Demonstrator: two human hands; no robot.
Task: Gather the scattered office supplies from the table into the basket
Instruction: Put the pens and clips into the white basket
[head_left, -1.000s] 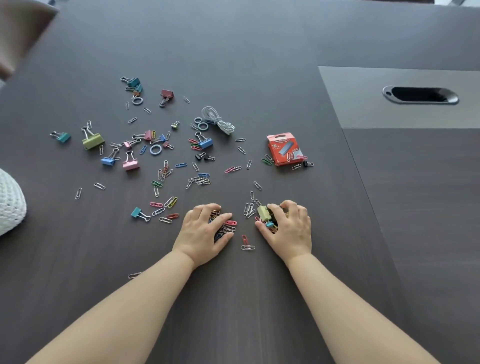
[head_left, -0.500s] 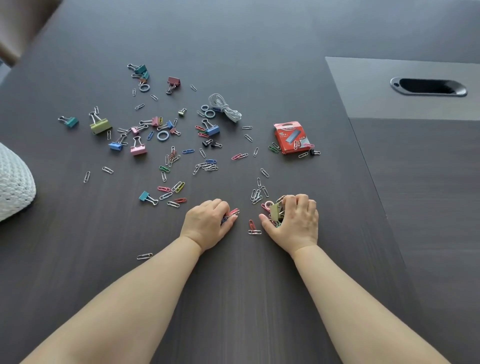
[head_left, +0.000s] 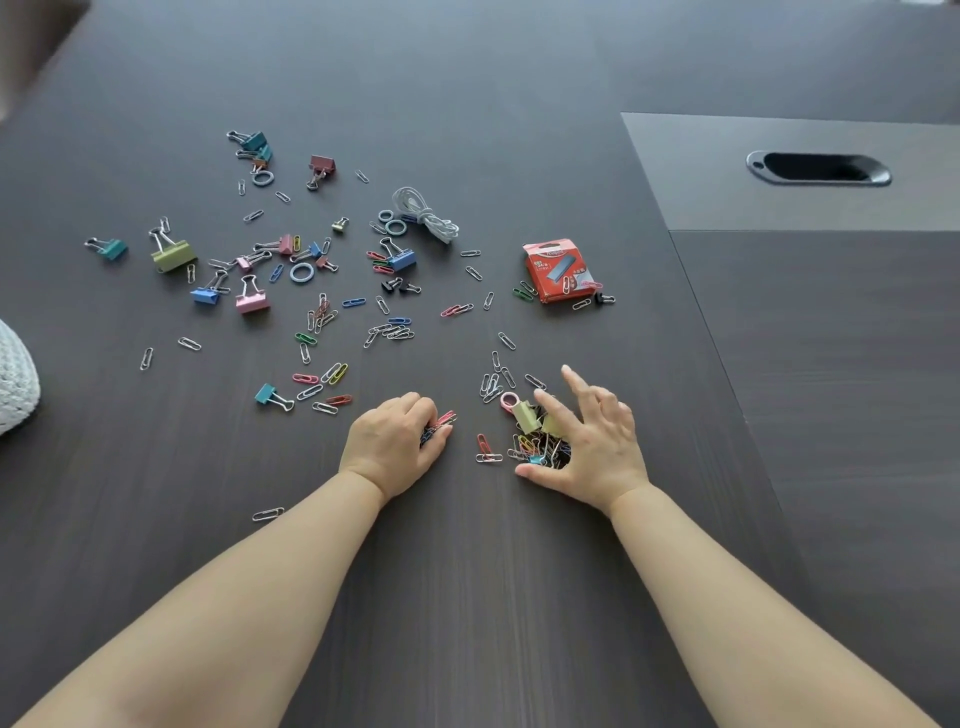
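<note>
The left hand (head_left: 395, 441) is curled tight over some paper clips (head_left: 439, 423) while the right hand (head_left: 587, 441) spreads wide over a clip pile (head_left: 535, 431) at lower middle, so scoop slowly toward the white basket (head_left: 15, 384) at the left edge.

Two hands: left hand (head_left: 392, 443); right hand (head_left: 597, 441); one red staple box (head_left: 557, 271); one white cord bundle (head_left: 426, 214); one white knitted basket (head_left: 15, 382); one cable slot (head_left: 820, 168); binder clips roughly sixteen, mixed colours, some too small to tell; ring loops about five; paper clips dozens, piled, exact count unclear.
</note>
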